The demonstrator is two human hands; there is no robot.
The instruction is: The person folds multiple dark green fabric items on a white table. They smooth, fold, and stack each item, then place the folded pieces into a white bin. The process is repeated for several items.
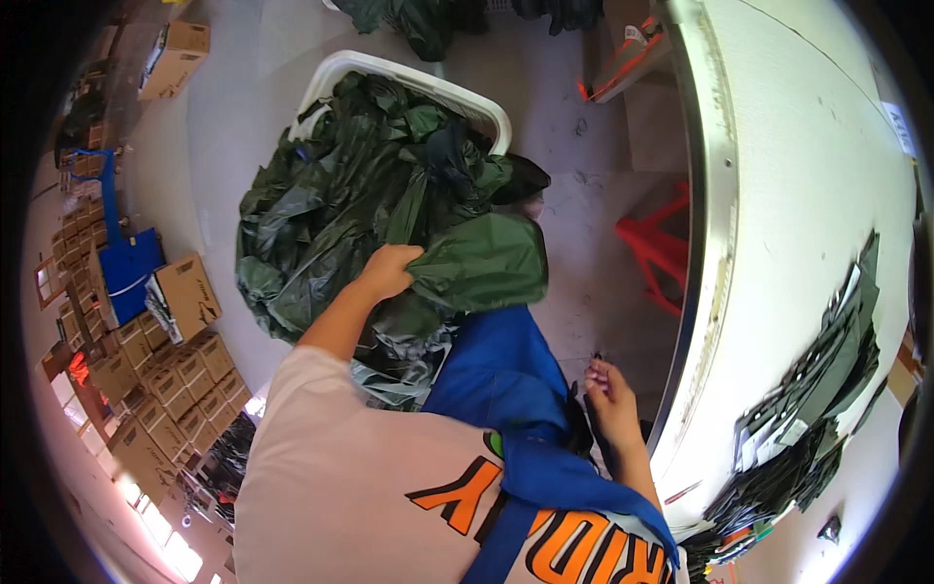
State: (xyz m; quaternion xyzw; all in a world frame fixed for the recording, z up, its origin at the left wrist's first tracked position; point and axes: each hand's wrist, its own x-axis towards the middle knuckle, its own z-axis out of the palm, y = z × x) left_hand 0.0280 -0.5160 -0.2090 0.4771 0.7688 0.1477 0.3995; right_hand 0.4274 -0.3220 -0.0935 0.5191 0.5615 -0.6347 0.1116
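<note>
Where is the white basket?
In the head view, the white basket sits left of the white table, heaped with dark green material gripped by the left hand.

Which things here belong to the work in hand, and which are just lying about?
Seemingly in use:
- green material, gripped by the left hand
- white tub, heaped with it

Seemingly just lying about:
- red stool
- cardboard boxes

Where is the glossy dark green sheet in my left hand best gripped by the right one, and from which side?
Probably at the rounded right edge of the glossy dark green sheet, pinched by the right hand from the right: that end spreads out unheld, while the left hand grips its left end.
</note>
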